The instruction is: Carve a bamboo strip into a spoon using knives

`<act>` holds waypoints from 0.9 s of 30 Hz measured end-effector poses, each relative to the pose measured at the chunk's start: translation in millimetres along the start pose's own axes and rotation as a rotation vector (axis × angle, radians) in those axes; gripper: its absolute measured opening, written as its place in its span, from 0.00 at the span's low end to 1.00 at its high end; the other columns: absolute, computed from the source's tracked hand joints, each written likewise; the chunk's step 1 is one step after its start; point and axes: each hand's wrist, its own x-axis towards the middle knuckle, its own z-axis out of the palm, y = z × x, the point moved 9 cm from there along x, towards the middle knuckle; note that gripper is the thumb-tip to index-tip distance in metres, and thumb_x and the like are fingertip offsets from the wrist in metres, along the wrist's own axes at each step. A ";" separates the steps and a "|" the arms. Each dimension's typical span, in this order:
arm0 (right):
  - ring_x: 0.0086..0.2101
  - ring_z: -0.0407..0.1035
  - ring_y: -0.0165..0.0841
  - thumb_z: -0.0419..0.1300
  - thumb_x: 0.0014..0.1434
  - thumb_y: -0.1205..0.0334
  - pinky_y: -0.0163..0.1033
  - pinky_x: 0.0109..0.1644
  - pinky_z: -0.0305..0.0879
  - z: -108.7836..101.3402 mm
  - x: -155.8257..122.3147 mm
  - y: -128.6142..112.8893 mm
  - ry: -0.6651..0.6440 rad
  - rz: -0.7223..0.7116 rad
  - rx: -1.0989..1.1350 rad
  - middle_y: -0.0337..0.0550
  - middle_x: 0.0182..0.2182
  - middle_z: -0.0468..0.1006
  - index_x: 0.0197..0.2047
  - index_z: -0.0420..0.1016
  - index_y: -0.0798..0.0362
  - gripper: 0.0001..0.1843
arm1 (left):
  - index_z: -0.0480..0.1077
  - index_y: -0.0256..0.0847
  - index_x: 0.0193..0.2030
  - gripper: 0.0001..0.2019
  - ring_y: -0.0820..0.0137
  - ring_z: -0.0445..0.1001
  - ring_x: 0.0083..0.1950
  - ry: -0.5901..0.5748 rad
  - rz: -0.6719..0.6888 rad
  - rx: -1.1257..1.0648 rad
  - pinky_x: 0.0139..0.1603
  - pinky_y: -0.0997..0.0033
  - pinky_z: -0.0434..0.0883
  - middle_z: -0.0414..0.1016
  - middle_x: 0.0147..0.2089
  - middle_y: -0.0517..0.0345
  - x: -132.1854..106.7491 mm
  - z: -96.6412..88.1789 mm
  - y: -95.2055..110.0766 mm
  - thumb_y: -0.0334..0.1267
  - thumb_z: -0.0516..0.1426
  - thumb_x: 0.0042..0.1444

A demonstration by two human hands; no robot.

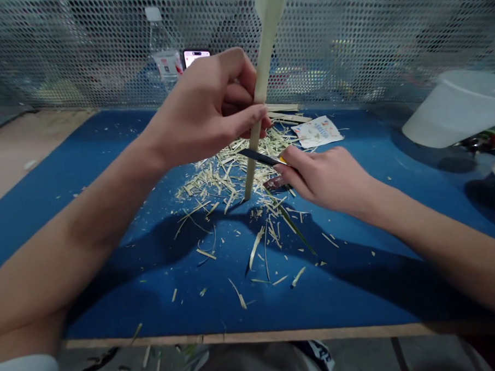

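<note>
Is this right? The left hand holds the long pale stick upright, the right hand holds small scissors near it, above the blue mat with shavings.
No: the right hand holds a small knife with a dark blade, not scissors, as the head view shows. The left hand does hold the long pale stick upright, above the blue mat with shavings.

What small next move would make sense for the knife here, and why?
Likely one short shaving stroke down the bamboo strip: the right hand has the knife blade across it, while the left hand holds the strip upright with its end on the blue mat.
</note>
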 end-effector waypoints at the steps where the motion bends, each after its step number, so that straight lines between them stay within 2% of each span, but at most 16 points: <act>1: 0.19 0.60 0.30 0.35 0.70 0.49 0.39 0.26 0.41 5.3 0.0 -0.9 -0.025 -0.015 0.005 0.46 0.27 0.79 0.45 0.70 0.55 0.27 | 0.64 0.36 0.38 0.07 0.66 0.83 0.38 0.002 -0.008 -0.002 0.39 0.64 0.81 0.82 0.33 0.53 0.2 0.0 -0.9 0.31 0.60 0.57; 4: 0.17 0.58 0.30 0.34 0.70 0.48 0.39 0.26 0.39 27.5 -2.7 -8.2 -0.118 -0.077 -0.002 0.42 0.22 0.76 0.45 0.70 0.54 0.27 | 0.64 0.35 0.38 0.07 0.64 0.83 0.38 0.011 -0.037 -0.030 0.38 0.63 0.81 0.82 0.33 0.52 0.6 -0.2 -3.2 0.30 0.60 0.57; 6: 0.18 0.59 0.29 0.35 0.71 0.49 0.39 0.26 0.39 39.1 -6.0 -17.3 -0.163 -0.157 0.007 0.42 0.24 0.76 0.44 0.69 0.53 0.26 | 0.64 0.36 0.38 0.07 0.64 0.83 0.38 0.012 -0.054 -0.045 0.38 0.63 0.81 0.82 0.33 0.51 0.6 0.0 -4.3 0.29 0.61 0.56; 8: 0.21 0.61 0.28 0.37 0.71 0.51 0.38 0.26 0.39 44.2 -9.6 -27.2 -0.193 -0.253 0.023 0.44 0.28 0.78 0.42 0.70 0.53 0.24 | 0.65 0.35 0.38 0.07 0.64 0.83 0.38 0.014 -0.063 -0.039 0.38 0.63 0.81 0.82 0.33 0.50 0.3 -0.1 -4.9 0.29 0.61 0.57; 10: 0.21 0.62 0.28 0.37 0.70 0.52 0.38 0.26 0.39 41.2 -10.8 -30.5 -0.196 -0.289 0.013 0.45 0.30 0.78 0.41 0.70 0.53 0.23 | 0.65 0.36 0.39 0.07 0.64 0.83 0.38 0.014 -0.056 -0.033 0.39 0.63 0.81 0.82 0.34 0.50 0.2 -0.3 -4.3 0.29 0.61 0.57; 13: 0.18 0.59 0.28 0.34 0.70 0.49 0.38 0.26 0.39 21.0 -4.6 -16.8 -0.101 -0.154 -0.033 0.43 0.26 0.77 0.43 0.70 0.53 0.27 | 0.65 0.36 0.38 0.08 0.64 0.83 0.38 0.020 -0.048 -0.031 0.38 0.62 0.81 0.82 0.33 0.51 0.3 -0.7 -4.0 0.30 0.61 0.56; 16: 0.19 0.59 0.28 0.35 0.70 0.49 0.38 0.26 0.40 0.5 0.7 -2.2 0.031 -0.020 -0.040 0.45 0.27 0.78 0.43 0.71 0.54 0.27 | 0.64 0.37 0.37 0.08 0.64 0.83 0.37 0.026 -0.060 -0.034 0.37 0.62 0.81 0.82 0.32 0.52 0.6 -1.0 -5.6 0.30 0.61 0.56; 22: 0.17 0.55 0.28 0.37 0.69 0.50 0.38 0.26 0.39 13.5 5.0 -0.4 -0.010 -0.058 0.011 0.44 0.24 0.77 0.43 0.70 0.55 0.25 | 0.64 0.37 0.37 0.08 0.66 0.83 0.38 0.013 -0.007 -0.031 0.37 0.65 0.81 0.80 0.30 0.56 1.2 -0.5 -1.4 0.29 0.61 0.56; 27: 0.18 0.54 0.30 0.35 0.69 0.49 0.39 0.25 0.39 20.8 5.1 -0.5 -0.039 -0.080 -0.021 0.43 0.21 0.75 0.44 0.70 0.56 0.27 | 0.64 0.36 0.37 0.08 0.65 0.83 0.39 0.003 -0.006 -0.066 0.38 0.65 0.82 0.81 0.32 0.54 0.9 0.8 -0.7 0.28 0.61 0.56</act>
